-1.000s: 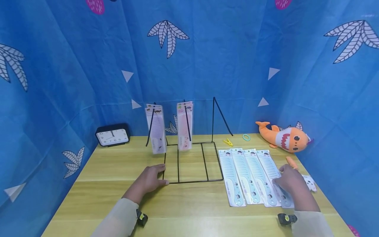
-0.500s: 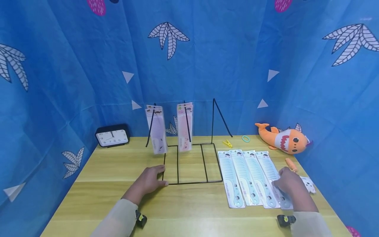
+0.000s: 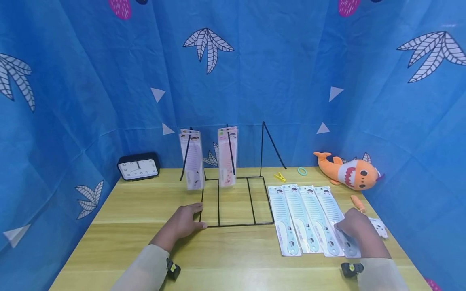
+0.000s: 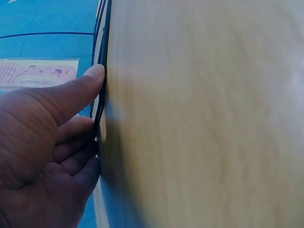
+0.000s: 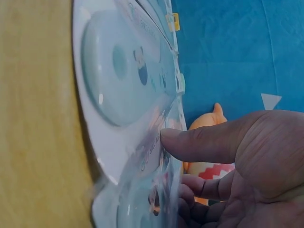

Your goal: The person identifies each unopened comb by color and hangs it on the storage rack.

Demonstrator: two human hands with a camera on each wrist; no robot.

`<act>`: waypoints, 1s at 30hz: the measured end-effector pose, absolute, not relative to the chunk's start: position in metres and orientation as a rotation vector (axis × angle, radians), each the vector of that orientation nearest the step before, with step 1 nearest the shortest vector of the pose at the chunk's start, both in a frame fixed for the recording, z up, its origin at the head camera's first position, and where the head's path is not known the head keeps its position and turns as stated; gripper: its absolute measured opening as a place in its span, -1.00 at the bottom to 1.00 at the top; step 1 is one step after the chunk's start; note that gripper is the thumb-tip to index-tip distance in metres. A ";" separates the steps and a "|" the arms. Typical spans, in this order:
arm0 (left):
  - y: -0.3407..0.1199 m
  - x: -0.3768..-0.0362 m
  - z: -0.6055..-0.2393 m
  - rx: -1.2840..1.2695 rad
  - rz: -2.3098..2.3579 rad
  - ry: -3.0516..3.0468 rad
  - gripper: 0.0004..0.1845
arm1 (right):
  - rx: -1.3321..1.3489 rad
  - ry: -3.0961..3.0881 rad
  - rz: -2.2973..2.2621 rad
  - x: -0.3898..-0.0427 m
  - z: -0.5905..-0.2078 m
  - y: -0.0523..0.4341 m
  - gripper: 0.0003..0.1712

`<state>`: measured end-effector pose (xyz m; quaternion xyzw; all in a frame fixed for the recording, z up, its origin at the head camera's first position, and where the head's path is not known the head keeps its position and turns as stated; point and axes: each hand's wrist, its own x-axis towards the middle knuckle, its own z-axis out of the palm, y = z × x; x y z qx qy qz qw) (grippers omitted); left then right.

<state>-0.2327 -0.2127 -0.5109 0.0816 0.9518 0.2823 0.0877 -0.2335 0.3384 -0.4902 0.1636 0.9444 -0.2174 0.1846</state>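
Note:
My left hand (image 3: 183,221) rests at the near left corner of a black wire display rack (image 3: 219,206), thumb against the front wire and fingers by the side wire. Purple packaged combs (image 3: 194,159) hang on the rack's left hook, pink packaged combs (image 3: 225,161) on its middle one. The right hook (image 3: 274,142) is bare. Several light-blue packaged combs lie side by side on the table. My right hand (image 3: 358,228) grips the rightmost comb package (image 3: 329,202), its thumb (image 5: 190,142) on top and fingers curled at the outer edge. The fingertips are partly hidden.
A black-framed clock (image 3: 140,167) stands at the back left. Back right are a yellow clip (image 3: 280,176), a green ring (image 3: 302,171) and an orange plush shark (image 3: 351,173). An orange piece (image 3: 358,203) and a white spotted item (image 3: 378,227) lie beyond my right hand.
Both hands hold nearly the same places. The head view has tilted slightly, so the whole scene sits a few pixels lower; the rack and packages stay where they were.

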 end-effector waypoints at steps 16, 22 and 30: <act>-0.214 -0.232 -0.513 0.239 0.865 2.826 -0.25 | 0.372 2.689 -0.582 -0.232 -0.484 0.342 -0.40; -0.215 -0.232 -0.514 0.245 0.847 2.832 -0.25 | 0.404 2.687 -0.628 -0.233 -0.481 0.343 -0.45; -0.213 -0.233 -0.510 0.245 0.858 2.830 -0.25 | 0.434 2.731 -0.724 -0.231 -0.466 0.346 -0.43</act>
